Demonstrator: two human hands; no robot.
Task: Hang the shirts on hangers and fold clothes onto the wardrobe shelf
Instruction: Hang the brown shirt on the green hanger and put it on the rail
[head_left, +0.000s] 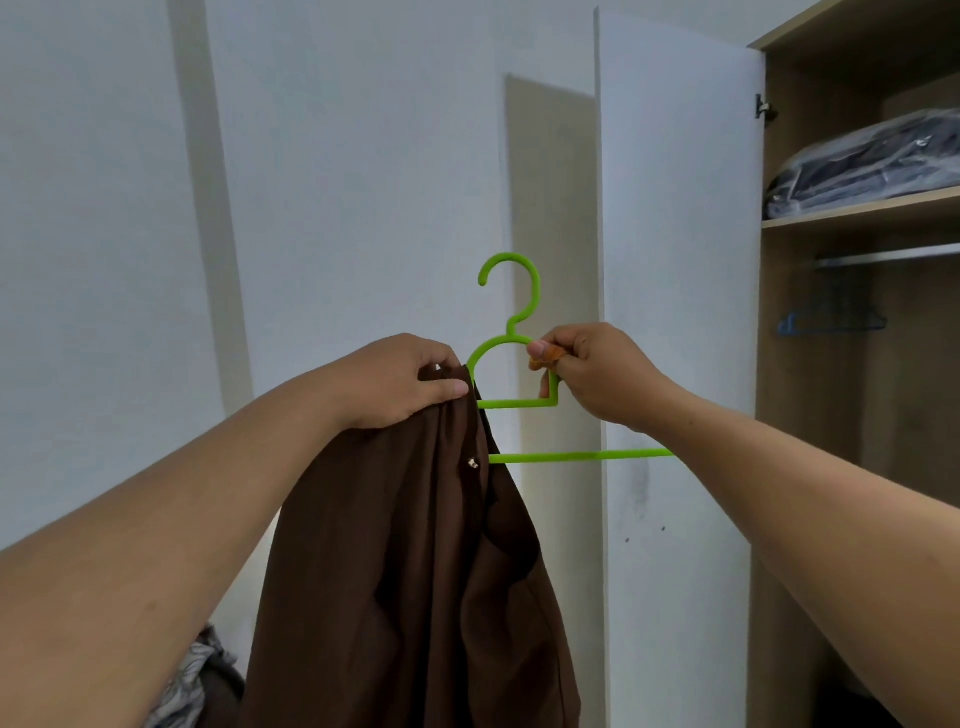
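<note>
A: Why is the green hanger (519, 358) held up before the open wardrobe door (675, 260)?

B: Probably for threading. The right hand (597, 376) pinches its neck, fingers clamped; the left hand (410, 382) grips the brown shirt (415, 571) bunched over the left arm, so it hangs free.

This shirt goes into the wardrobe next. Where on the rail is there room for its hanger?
The metal rail shows bare along its visible length right of the blue hangers near the wardrobe's left wall. The wooden shelf above is crowded by plastic-wrapped dark clothes.
</note>
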